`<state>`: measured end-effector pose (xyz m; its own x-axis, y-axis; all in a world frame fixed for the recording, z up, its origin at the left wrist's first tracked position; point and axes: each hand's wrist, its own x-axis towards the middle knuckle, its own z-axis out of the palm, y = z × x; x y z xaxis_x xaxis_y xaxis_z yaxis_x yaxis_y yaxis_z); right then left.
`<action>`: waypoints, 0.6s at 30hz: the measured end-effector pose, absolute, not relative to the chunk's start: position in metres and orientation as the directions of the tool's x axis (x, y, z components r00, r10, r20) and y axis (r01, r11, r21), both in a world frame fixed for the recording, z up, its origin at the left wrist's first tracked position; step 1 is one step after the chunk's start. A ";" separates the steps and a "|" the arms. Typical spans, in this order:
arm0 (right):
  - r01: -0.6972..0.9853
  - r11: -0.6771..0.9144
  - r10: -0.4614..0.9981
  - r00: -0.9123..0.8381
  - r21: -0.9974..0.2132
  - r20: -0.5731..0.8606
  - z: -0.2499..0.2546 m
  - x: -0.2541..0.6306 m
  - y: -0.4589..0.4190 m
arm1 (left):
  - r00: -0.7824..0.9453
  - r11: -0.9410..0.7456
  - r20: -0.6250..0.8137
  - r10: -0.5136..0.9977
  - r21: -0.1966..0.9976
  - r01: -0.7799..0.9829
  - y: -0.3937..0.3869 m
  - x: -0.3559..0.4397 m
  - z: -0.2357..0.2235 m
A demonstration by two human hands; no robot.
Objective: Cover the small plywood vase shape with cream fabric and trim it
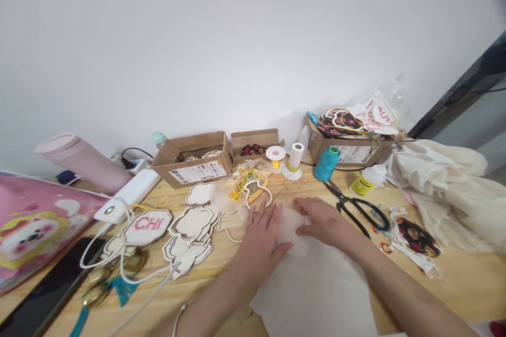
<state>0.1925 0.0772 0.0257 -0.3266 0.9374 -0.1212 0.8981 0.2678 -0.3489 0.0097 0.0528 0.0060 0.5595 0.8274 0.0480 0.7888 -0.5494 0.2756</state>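
In the head view, a plain white wall [253, 37] fills the upper half of the frame, and a dark beam [462, 87] slants down from the upper right edge. Below spreads a pale wood-grain bench [474, 281], crowded along its back and sides. A brown carton [197, 172] sits left of centre; a fuller carton [322, 148] stands right of centre. A pink tumbler [85, 160] leans at the left, above a dark phone [43, 287] at the lower left. Black-handled scissors [343, 198] and crumpled cream cloth [446, 174] lie towards the right.

The translucent white sheet [316, 284] lies at lower centre, its narrower end pointing up the frame. Its long axis runs from the bottom edge upward, leaning slightly left. The left hand [263, 237] rests on its left side, fingers straight and close together, thumb spread. The right hand [320, 219] is at the upper end, fingers bent, thumb apart; whether they pinch the sheet I cannot tell.
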 end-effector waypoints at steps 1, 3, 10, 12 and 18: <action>0.893 0.273 0.932 -0.337 -0.357 -0.131 0.026 0.192 0.078 | 0.563 -0.551 0.044 0.826 0.276 0.787 0.058 0.014 0.008; 0.876 0.300 0.921 -0.370 -0.377 -0.126 0.025 0.193 0.078 | 0.557 -0.543 0.033 0.830 0.270 0.795 0.065 0.020 0.012; 0.821 0.228 0.929 -0.345 -0.523 -0.136 0.009 0.201 0.077 | 0.508 -0.478 -0.008 0.861 0.326 0.816 0.073 0.025 -0.003; 0.811 0.195 0.934 -0.325 -0.552 -0.148 0.004 0.203 0.076 | 0.512 -0.476 -0.011 0.859 0.349 0.807 0.071 0.024 -0.006; 0.792 0.236 0.923 -0.363 -0.563 -0.125 0.005 0.199 0.070 | 0.510 -0.456 -0.064 0.858 0.365 0.812 0.067 0.021 0.003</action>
